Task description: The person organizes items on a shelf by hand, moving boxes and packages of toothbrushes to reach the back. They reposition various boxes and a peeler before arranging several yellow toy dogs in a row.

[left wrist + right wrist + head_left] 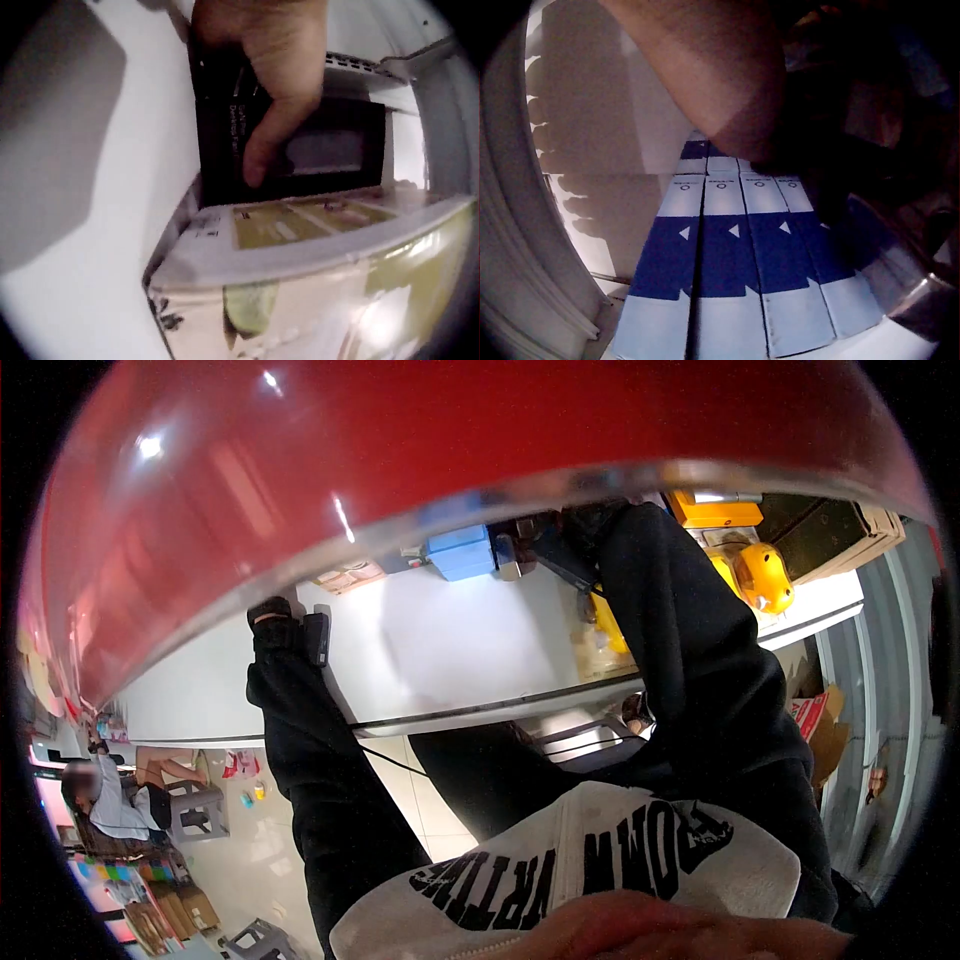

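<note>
In the left wrist view, my left hand (281, 67) reaches down to a black box (337, 150) with printed lettering on its side. The thumb lies bent across the box's face; the other fingers are hidden behind it. Only a sliver of this hand shows in the head view, past the black cuff. My right hand (720, 82) hangs over a row of blue-and-white boxes (727, 255) in the right wrist view. Its fingers are lost in deep shadow, so I cannot tell what they hold.
A glossy red surface (450, 420) covers the top of the head view. On the white table (470, 630) stand a light blue box (462, 550) and a yellow toy-like object (768, 578). A printed carton (315, 285) sits before the black box. A person (120, 800) sits far left.
</note>
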The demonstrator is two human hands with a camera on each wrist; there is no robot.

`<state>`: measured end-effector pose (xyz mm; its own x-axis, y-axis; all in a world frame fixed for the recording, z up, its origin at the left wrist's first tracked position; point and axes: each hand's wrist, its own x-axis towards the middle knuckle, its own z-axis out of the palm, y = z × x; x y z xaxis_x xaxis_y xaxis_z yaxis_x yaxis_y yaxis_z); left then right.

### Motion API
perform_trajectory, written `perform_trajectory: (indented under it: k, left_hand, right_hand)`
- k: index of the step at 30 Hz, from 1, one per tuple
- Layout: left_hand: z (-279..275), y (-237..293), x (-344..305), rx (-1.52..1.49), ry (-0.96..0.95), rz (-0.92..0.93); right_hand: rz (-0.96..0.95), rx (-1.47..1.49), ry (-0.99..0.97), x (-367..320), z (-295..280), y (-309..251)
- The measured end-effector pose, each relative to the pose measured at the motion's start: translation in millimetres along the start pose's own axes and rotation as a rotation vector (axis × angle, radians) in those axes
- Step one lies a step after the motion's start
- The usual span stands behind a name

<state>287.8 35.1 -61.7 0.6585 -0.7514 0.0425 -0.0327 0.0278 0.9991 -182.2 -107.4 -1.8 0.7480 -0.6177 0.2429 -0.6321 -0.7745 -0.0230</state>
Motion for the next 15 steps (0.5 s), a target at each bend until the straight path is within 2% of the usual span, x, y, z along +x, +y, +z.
perform_trajectory:
  k: [2, 5, 7, 10, 11, 14, 15]
  left_hand:
    - [3, 11, -12, 0.01, -0.007, 0.006]
    - [10, 40, -43, 0.076, -0.081, 0.044]
    - [4, 49, -57, 0.05, -0.146, 0.079]
    - [5, 64, -83, 0.133, -0.1, 0.154]
    - [10, 81, -101, 0.144, -0.092, 0.069]
    - [-10, 70, -112, 0.078, -0.185, 0.064]
    - [-10, 77, -125, 0.092, -0.191, 0.047]
  right_hand:
    - [0.033, -0.036, -0.094, 1, -13, -6]
    - [0.137, 0.234, -0.148, -26, -63, -24]
    - [0.141, 0.215, -0.05, -18, -39, -17]
    - [0.078, 0.203, 0.095, -7, -3, -4]
    - [0.044, 0.198, 0.144, -3, 2, 2]
    - [0.051, 0.078, -0.037, -1, -12, -2]
    - [0.034, 0.065, 0.013, -2, -10, -2]
